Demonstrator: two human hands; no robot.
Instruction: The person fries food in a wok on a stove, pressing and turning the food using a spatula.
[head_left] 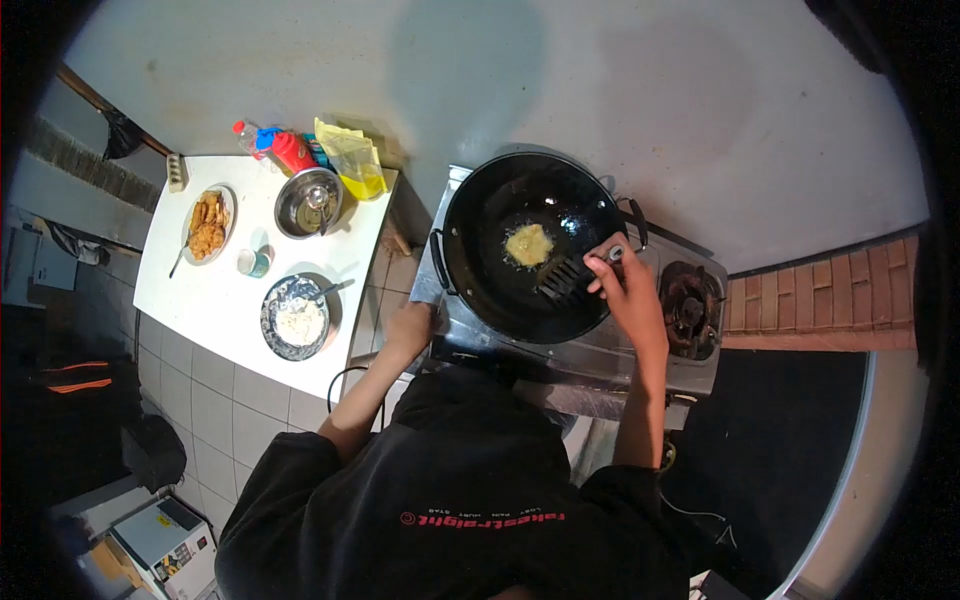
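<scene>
A large black wok (490,290) stands on the left side of a metal gas stove (640,368). One golden piece of food (528,245) lies in oil near the wok's middle. My right hand (622,275) is closed round the handle of a black slotted spatula (562,280), whose blade is inside the wok, just right of the food and below it. My left hand (410,328) rests at the stove's front left corner, below the wok's left handle (440,262). Its fingers are curled, and what they hold, if anything, is hidden.
On the white table (195,300) at left are a plate of fried food (208,225), a metal bowl (308,203), a cup (252,263), a bowl of white batter (297,318), a red bottle (291,152) and a yellow pouch (352,160). An uncovered burner (690,310) is right of the wok.
</scene>
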